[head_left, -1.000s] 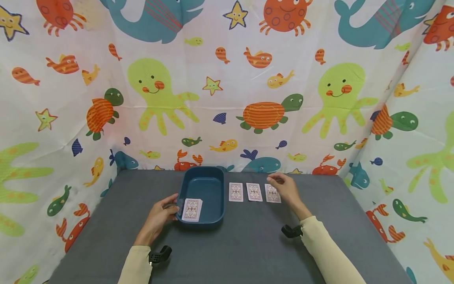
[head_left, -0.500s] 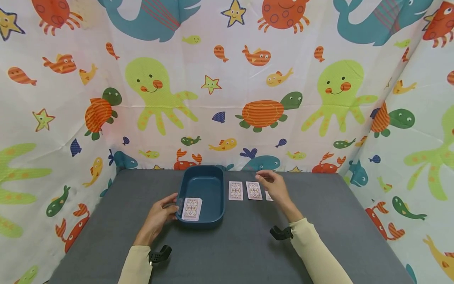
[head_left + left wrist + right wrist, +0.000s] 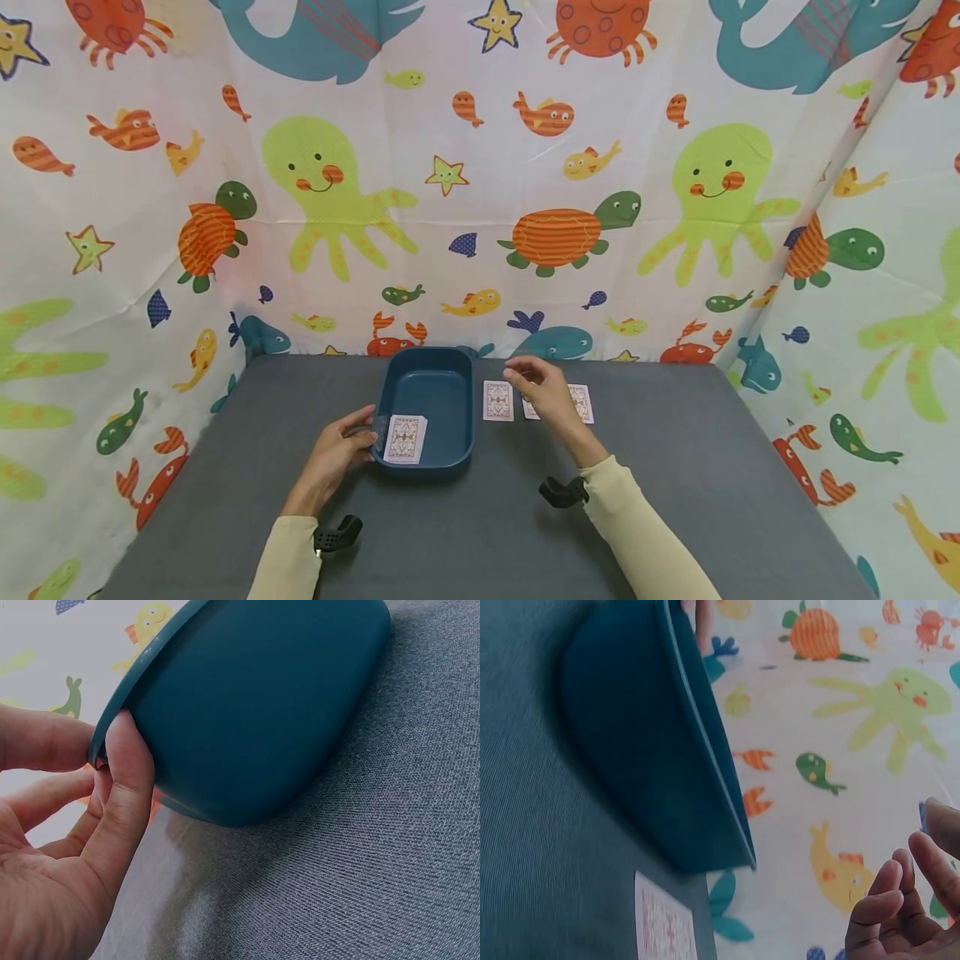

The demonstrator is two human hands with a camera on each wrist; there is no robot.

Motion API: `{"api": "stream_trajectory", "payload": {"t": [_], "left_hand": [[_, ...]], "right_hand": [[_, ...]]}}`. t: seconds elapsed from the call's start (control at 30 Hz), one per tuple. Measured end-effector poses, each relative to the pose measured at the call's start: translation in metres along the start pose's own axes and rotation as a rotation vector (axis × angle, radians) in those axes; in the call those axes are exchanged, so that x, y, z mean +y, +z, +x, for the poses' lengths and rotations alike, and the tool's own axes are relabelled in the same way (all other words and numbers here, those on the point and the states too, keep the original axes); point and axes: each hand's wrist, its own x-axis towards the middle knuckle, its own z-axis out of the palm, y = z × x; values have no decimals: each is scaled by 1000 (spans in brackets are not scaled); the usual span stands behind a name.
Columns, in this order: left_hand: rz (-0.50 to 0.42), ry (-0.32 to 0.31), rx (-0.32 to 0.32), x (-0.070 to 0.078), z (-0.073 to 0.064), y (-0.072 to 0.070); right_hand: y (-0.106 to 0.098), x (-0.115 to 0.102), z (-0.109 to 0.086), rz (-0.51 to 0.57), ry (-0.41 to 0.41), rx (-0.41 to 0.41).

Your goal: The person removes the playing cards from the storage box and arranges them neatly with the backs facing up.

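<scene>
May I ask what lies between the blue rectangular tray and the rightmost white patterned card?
In the head view, two white patterned cards, one partly behind the right hand.

The grey table [image 3: 465, 542] bears a blue tray [image 3: 473, 417] near its far edge, left of the middle. Three cards [image 3: 498, 401] lie in a row between tray and far right corner.
</scene>
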Motion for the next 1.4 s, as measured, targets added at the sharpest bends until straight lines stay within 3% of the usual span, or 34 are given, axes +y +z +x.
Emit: {"api": "stream_trajectory", "payload": {"t": [0.67, 1.13, 1.4], "left_hand": [[-7, -14, -1, 1, 1, 2], [-3, -15, 7, 0, 2, 2], [8, -16, 16, -1, 3, 1]], "right_hand": [[58, -11, 1, 116, -45, -98], [95, -14, 1, -13, -45, -164], [114, -10, 2, -49, 9, -223]]}}
